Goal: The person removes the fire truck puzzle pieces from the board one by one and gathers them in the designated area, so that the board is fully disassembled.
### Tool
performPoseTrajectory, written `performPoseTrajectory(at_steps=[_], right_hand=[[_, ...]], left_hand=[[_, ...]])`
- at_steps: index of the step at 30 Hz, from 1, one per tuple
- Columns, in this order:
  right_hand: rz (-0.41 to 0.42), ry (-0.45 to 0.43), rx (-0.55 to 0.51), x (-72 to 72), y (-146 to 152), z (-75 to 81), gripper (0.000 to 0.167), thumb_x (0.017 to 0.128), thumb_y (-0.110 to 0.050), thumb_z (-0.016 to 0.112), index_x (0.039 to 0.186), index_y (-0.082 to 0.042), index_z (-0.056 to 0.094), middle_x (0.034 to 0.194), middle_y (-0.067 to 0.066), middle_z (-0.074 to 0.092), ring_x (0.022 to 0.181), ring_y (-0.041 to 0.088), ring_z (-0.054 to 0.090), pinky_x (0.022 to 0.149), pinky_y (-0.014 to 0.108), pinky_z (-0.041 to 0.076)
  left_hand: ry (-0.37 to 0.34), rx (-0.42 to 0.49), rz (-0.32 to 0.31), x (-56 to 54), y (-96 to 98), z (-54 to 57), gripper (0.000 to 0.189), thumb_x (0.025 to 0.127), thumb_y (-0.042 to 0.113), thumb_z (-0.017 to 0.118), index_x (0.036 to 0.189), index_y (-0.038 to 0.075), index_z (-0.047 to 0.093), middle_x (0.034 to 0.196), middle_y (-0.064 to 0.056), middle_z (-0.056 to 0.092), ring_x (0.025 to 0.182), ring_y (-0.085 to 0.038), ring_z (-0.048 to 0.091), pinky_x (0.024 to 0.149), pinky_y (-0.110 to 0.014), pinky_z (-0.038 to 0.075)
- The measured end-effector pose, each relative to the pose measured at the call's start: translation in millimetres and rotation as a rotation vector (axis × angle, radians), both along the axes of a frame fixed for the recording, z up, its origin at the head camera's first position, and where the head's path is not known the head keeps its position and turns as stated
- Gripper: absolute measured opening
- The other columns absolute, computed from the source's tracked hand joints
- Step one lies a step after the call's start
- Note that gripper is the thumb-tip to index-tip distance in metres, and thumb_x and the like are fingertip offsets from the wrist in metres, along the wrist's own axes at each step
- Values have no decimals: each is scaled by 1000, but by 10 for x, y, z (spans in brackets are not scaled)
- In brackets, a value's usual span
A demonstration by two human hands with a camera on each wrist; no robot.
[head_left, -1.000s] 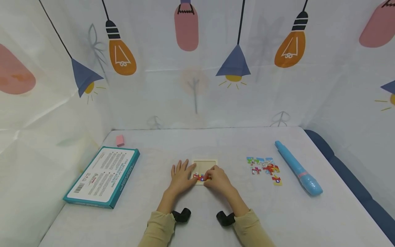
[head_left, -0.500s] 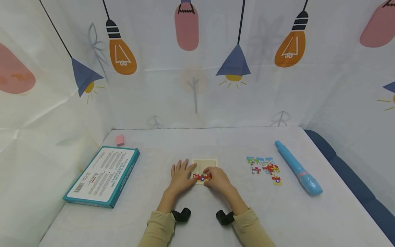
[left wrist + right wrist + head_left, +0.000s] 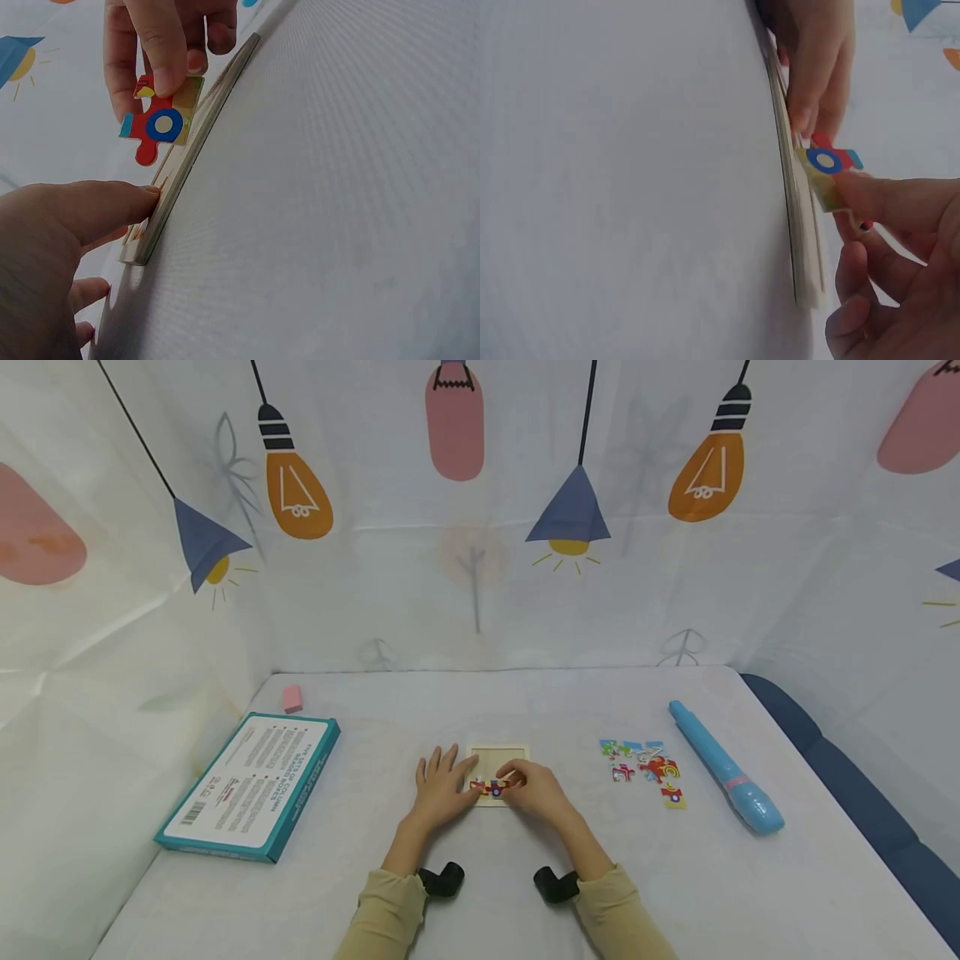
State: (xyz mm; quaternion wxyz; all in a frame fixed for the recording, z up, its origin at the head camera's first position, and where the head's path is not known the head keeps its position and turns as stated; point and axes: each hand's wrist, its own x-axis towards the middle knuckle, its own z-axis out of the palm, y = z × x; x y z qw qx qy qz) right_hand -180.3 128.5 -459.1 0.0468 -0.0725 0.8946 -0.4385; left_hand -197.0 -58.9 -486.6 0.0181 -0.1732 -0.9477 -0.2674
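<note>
A shallow wooden puzzle tray [image 3: 498, 753] lies in the middle of the table. My right hand [image 3: 542, 792] pinches a red jigsaw piece [image 3: 166, 124] with a blue ring between thumb and fingers. The piece is tilted and raised over the near part of the tray, as the left wrist view shows. My left hand [image 3: 438, 793] has its fingers spread, and its thumb [image 3: 124, 202] rests on the tray's near left. Another red piece [image 3: 477, 785] shows in the tray beside that thumb, partly hidden by it.
Several loose jigsaw pieces [image 3: 658, 768] lie to the right, with a light blue pen-shaped device [image 3: 723, 768] beyond them. A teal-edged box [image 3: 247, 785] lies at the left, and a pink block [image 3: 292, 698] sits behind it.
My right hand has lifted and tilted the red piece, and more of it shows between the hands. The left hand stays in place on the tray.
</note>
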Motion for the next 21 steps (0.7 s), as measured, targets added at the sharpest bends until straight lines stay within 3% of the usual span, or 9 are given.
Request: performPoseTrajectory(at_steps=[12, 21], right_hand=[[-194, -104, -109, 29, 617, 111, 19, 81, -7, 68, 100, -5, 64, 89, 6, 64, 82, 17, 56, 65, 28, 43], [-264, -186, -119, 169, 1093, 246, 25, 86, -9, 61, 109, 1, 58, 101, 16, 60, 87, 24, 54, 68, 31, 44]], left_hand=[[-1, 18, -8, 6, -9, 6, 53, 80, 33, 62, 128, 14, 55, 142, -21, 36, 134, -46, 19, 103, -64, 7], [10, 11, -11, -3, -9, -11, 51, 80, 33, 62, 127, 15, 56, 142, -21, 37, 133, -46, 20, 103, -63, 8]])
